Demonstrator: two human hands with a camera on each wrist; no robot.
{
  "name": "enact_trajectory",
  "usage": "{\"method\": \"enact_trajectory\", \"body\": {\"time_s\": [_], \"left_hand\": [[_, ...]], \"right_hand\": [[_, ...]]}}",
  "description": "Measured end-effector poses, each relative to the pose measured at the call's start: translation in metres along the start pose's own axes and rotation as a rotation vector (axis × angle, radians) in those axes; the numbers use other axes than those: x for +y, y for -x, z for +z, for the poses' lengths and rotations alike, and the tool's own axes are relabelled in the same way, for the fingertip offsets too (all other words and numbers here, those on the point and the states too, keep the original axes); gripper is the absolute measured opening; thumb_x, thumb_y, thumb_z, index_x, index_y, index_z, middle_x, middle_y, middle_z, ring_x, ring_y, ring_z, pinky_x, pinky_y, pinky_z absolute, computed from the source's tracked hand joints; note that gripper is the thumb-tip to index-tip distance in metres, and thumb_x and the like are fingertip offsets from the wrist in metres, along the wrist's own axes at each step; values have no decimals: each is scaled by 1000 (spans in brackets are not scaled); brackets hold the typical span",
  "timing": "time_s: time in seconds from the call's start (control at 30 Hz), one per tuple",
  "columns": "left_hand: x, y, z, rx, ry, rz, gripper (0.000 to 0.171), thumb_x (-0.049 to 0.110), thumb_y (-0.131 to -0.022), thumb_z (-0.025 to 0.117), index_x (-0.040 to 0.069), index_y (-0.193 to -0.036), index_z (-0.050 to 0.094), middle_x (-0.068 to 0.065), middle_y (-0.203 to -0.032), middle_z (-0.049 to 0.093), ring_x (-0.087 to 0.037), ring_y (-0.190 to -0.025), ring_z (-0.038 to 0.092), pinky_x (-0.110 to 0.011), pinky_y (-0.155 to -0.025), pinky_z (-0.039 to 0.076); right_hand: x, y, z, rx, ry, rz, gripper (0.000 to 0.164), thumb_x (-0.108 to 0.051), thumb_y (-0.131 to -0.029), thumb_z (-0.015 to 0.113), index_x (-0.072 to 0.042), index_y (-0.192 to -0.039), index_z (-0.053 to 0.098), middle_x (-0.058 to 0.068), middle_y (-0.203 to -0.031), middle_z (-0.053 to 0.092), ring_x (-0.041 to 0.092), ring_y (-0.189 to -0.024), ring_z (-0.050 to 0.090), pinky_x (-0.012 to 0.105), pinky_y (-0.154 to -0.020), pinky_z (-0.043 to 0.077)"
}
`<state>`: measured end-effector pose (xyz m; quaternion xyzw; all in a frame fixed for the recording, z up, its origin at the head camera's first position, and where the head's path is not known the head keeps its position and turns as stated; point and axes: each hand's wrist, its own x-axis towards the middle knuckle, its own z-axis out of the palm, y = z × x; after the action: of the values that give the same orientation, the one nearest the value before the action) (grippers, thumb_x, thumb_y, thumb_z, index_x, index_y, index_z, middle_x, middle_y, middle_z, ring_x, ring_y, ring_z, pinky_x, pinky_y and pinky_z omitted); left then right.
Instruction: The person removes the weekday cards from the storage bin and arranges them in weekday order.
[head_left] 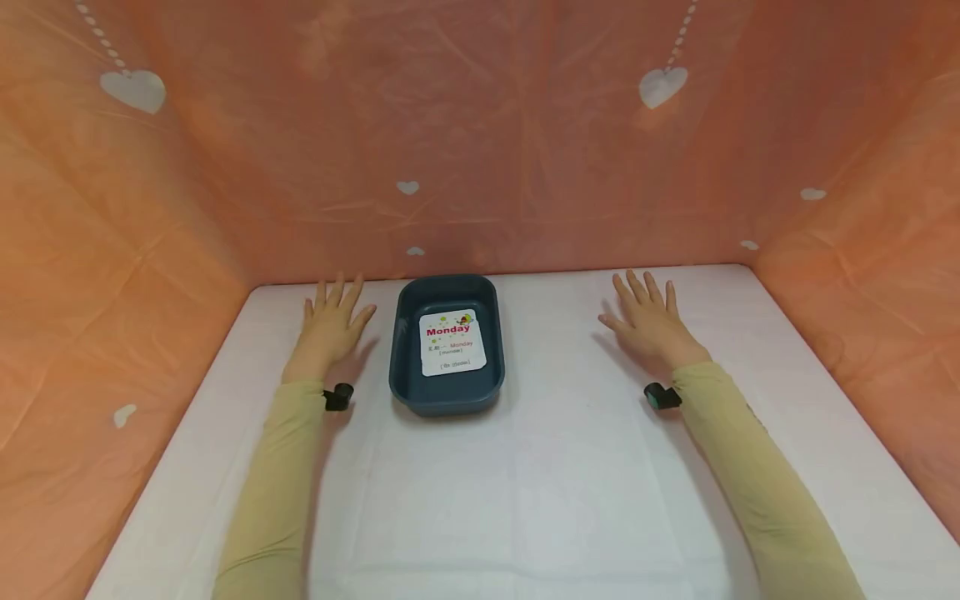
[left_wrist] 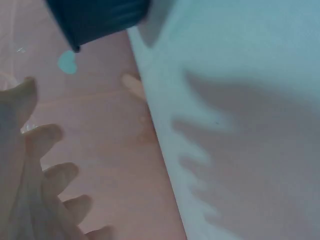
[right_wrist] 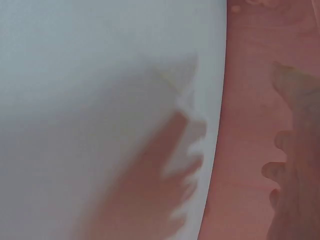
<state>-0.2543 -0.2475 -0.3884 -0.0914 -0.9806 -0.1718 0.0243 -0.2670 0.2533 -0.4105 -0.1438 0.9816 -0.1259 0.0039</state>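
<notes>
A dark blue-grey plastic tray [head_left: 446, 398] stands near the far edge of the white table, left of centre. Inside it lies a white card [head_left: 453, 357] printed "Monday" in red, with small coloured pictures. My left hand [head_left: 327, 327] is spread to the left of the tray, apart from it and holding nothing; in the left wrist view its fingers [left_wrist: 60, 177] show at the left, with the tray's corner [left_wrist: 102, 22] above. Off to the tray's right, my right hand [head_left: 651, 325] is spread too, with nothing in it. Its fingers [right_wrist: 274, 171] appear at the right of the right wrist view.
An orange-pink sheet [head_left: 525, 150] with white hearts walls the table at the back and both sides. White cloth [head_left: 525, 500] covers the tabletop. Small black cameras [head_left: 339, 397] sit at both wrists, over sand-coloured sleeves [head_left: 273, 492].
</notes>
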Motion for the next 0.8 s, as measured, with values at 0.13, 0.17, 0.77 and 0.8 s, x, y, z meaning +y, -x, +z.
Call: {"method": "enact_trajectory", "body": {"time_s": [0.13,0.17,0.77,0.8], "left_hand": [[-2,1,-7,-52,157,11,66,42,-101,41,-1,-149,24,-28,-154,8,-47,-140,3,-62,-108,8],[-3,1,-8,-55,187,14,65,41,-101,42,-3,-148,27,-29,-152,13,-47,-139,9,-61,-109,11],[3,19,-30,-229,645,25,58,31,-101,49,0,-146,32,-27,-141,39,-43,-121,47,-52,-96,42],[3,20,-30,-249,676,24,57,30,-101,49,-1,-146,31,-28,-141,38,-44,-121,48,-51,-95,43]], "right_hand": [[1,0,-6,2,0,-20,77,-52,-97,45,-2,-150,21,25,-152,20,43,-141,2,57,-109,-10],[0,0,-8,1,-9,-30,75,-50,-97,47,1,-148,26,28,-149,25,45,-140,7,58,-110,-5],[-17,12,-43,-64,-433,35,59,-39,-95,57,0,-137,45,24,-127,54,40,-111,56,51,-92,43],[-19,13,-45,-57,-442,31,58,-39,-95,57,-1,-137,46,24,-126,55,40,-110,56,51,-92,44]]}}
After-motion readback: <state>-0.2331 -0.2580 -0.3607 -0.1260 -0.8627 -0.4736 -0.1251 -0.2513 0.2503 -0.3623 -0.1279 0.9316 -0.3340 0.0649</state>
